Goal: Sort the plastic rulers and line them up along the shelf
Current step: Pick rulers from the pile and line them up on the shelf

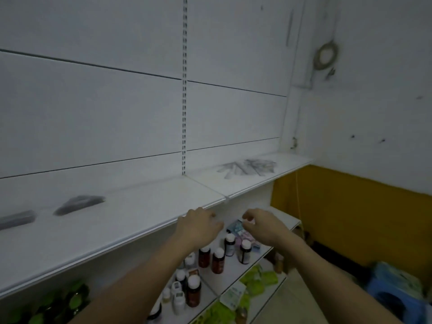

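A loose heap of clear plastic rulers (pixel 247 168) lies on the right section of the white shelf (pixel 145 204), near the back panel. Two dark stacks, one (pixel 78 204) and another at the left edge (pixel 16 219), rest on the left section; blur hides what they are. My left hand (pixel 198 224) hovers at the shelf's front lip with fingers curled and holds nothing. My right hand (pixel 261 226) is just right of it, below the shelf level, fingers bent and apart, with nothing visible in it.
A lower shelf (pixel 233 272) carries brown bottles with white caps (pixel 217 259) and small packets. Green packets (pixel 261 279) lie on the shelf under it. A yellow wall panel (pixel 346 220) and a blue bundle (pixel 397 293) are at the right.
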Available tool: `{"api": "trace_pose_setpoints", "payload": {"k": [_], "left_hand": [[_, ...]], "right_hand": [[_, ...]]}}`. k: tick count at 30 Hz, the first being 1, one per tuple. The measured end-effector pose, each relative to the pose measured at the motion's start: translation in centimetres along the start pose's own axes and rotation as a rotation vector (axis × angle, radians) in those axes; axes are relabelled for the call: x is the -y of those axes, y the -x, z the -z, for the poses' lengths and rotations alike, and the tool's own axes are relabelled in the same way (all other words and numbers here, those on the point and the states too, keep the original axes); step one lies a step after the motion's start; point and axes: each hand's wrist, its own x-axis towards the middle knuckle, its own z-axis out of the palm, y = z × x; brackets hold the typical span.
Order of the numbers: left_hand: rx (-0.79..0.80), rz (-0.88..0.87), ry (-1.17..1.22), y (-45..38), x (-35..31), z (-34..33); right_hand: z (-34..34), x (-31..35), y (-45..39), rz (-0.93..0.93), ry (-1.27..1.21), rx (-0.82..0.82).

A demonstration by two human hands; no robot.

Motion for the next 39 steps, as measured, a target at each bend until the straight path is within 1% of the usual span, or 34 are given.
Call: {"api": "trace_pose_setpoints", "payload": {"k": [5, 9, 14, 17, 19, 24, 27, 33, 37, 39], "left_hand": [[0.018, -0.062, -0.047, -6.9, -4.5, -2.8], [-0.001, -0.094, -0.027, -13.8, -7.1, -4.7], [-0.018, -0.123, 0.055, -23.4, -9.6, -6.4], [-0.053, -0.101, 0.108, -28.8, -10.6, -6.8], [-0.053, -0.076, 0.123, -31.7, -10.8, -7.4], [-0.012, 0.001, 0.095, -38.1, -10.7, -8.7], [-0.024, 0.068, 0.126, -41.9, -10.9, -9.2], [-0.034, 0.243, 0.113, -48.8, -11.7, -10.1], [0.042, 0.383, 0.099, -52.8, -11.8, -10.1], [0.074, 0.434, 0.133, -54.3, -11.4, -9.8]], "right_hand": [[1.3, -7.2, -2.9, -0.075, -0.022, -0.009], [2.3, -11.9, -7.0, -0.102, 0.011, 0.009], [4.5, -16.9, -14.1, -0.140, 0.067, 0.061], [6.9, -19.6, -19.4, -0.143, 0.082, 0.024], [7.8, -20.9, -22.4, -0.137, 0.057, 0.004], [7.5, -23.2, -28.4, -0.073, -0.005, 0.051], [7.7, -24.5, -32.7, -0.008, -0.027, 0.039], [7.1, -27.8, -42.7, 0.172, -0.093, 0.029], [7.3, -30.3, -48.7, 0.292, -0.137, 0.061], [7.5, -31.7, -51.2, 0.333, -0.128, 0.130]]}}
